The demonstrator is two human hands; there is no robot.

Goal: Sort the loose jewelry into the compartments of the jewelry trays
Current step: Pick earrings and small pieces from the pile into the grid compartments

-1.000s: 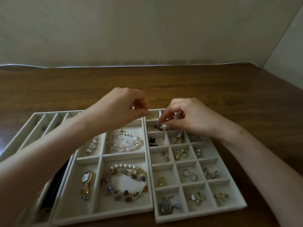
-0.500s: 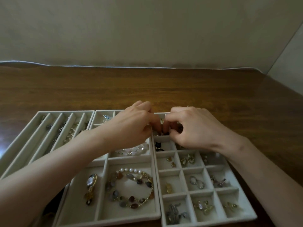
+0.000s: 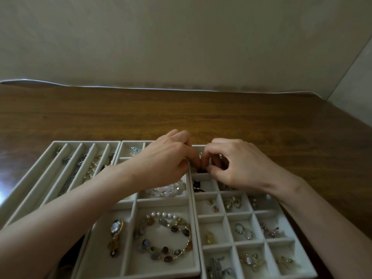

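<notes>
The wooden table carries three pale trays side by side toward its near edge. The slotted tray with chains in its long channels sits at the left. The middle tray holds bracelets in broad compartments, and the grid tray of small squares sits at the right, most of them already filled.

Our two hands meet over the far left corner of the grid tray. The left hand reaches across the far half of the middle tray, with thumb and forefinger closed to a pinch at the seam between the two trays. The right hand sits over its own tray, fingers curled, its fingertips pinched against the left's.

Between them shows a small metal piece, pale and ring-like. Both hands appear to grip it, though we cannot tell which carries the weight. It is too small for us to name it or to read its long axis.

What matters for the next move, as we judge it, is that the piece hangs just above the far left squares of the grid. A dark item already lies directly beneath, and a black charm lies one square nearer. The drop is straight down. The right hand is better placed to make it, while the left would need to let go first.
</notes>
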